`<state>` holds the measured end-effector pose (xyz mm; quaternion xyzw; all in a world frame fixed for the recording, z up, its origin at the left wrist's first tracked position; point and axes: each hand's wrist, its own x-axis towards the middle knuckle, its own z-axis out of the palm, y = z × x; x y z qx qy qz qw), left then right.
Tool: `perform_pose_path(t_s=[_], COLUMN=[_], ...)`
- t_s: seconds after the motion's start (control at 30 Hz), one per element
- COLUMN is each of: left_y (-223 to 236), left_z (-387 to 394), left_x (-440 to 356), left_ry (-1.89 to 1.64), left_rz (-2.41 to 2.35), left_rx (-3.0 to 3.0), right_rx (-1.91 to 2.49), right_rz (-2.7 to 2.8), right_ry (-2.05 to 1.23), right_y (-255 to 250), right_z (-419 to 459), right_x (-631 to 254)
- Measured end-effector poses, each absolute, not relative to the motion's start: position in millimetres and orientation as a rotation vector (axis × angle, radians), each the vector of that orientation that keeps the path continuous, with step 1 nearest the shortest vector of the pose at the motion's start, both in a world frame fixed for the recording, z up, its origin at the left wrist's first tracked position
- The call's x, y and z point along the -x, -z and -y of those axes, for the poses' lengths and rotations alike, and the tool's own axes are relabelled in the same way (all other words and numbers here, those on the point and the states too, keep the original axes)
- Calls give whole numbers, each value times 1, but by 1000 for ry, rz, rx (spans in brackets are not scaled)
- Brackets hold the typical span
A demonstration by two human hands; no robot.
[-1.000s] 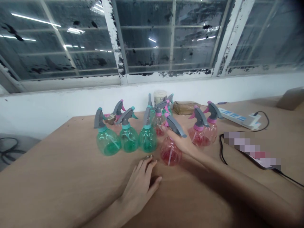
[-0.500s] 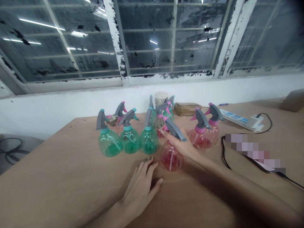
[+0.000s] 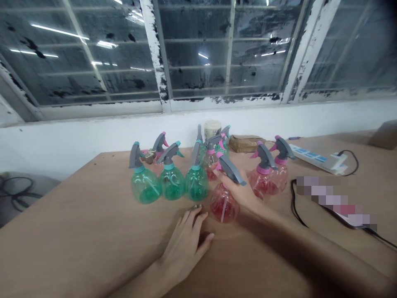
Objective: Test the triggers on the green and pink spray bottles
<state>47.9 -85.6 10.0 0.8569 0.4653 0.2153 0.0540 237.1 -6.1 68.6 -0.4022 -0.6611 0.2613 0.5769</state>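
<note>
My right hand (image 3: 242, 192) is closed around the neck of a pink spray bottle (image 3: 223, 207) with a grey and pink trigger head. That bottle is slightly tilted, near the tabletop. My left hand (image 3: 186, 236) lies flat on the table, fingers spread, just left of the held bottle and touching no bottle. Beyond it stand a green spray bottle (image 3: 145, 186), a second green spray bottle (image 3: 172, 183) and a third green spray bottle (image 3: 196, 184) in a row. To the right are a pink spray bottle (image 3: 259, 179) and another pink spray bottle (image 3: 281, 176). More bottles stand partly hidden behind.
On the wooden table (image 3: 93, 231), a paper cup (image 3: 212, 127) and a brown package (image 3: 246, 143) sit at the back by the wall. A white power strip (image 3: 316, 158), a black cable (image 3: 297, 209) and a blurred-out phone-like item (image 3: 338, 205) lie at the right.
The whole view has shifted slightly to the right. My right hand stays on the pink spray bottle, and my left hand rests in the same place.
</note>
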Motion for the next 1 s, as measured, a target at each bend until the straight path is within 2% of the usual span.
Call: perform_pose_path(t_s=[1.0], left_y=[-13], left_z=[86], left_x=[-49], left_ry=[-643], left_rz=[-1428], left_rx=[-2612], right_rx=[945], right_rz=[1577], right_ry=[-609], right_y=[-76], right_z=[-5], right_x=[-246])
